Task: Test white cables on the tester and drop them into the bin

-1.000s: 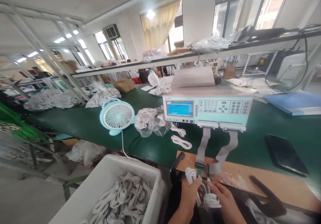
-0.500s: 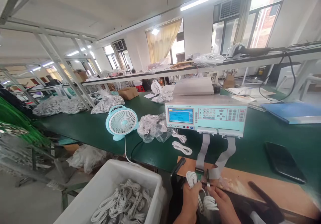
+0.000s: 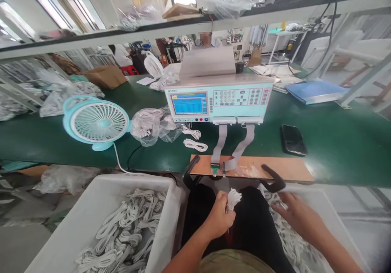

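My left hand [image 3: 220,215] is closed around a bundled white cable [image 3: 233,199] above my lap. Over the right white bin [image 3: 339,228], which holds many bundled cables, my right hand [image 3: 297,212] has its fingers apart and nothing visible in them. Two grey ribbon cables [image 3: 220,140] run from the teal test instrument [image 3: 240,102] down to small connectors on a brown board [image 3: 253,168]. Two more white cable bundles [image 3: 195,144] lie on the green table in front of the instrument.
On the left stands a white bin [image 3: 165,183] of cable bundles. A teal fan [image 3: 102,122], a plastic bag of cables [image 3: 148,124], a phone [image 3: 293,139] and a blue folder [image 3: 316,91] rest on the green table [image 3: 336,142]. A person [image 3: 207,40] is behind the instrument.
Both hands have left the connectors. The left has drawn back with a cable bundle; the right has moved over the right bin and opened. The view has tilted down.
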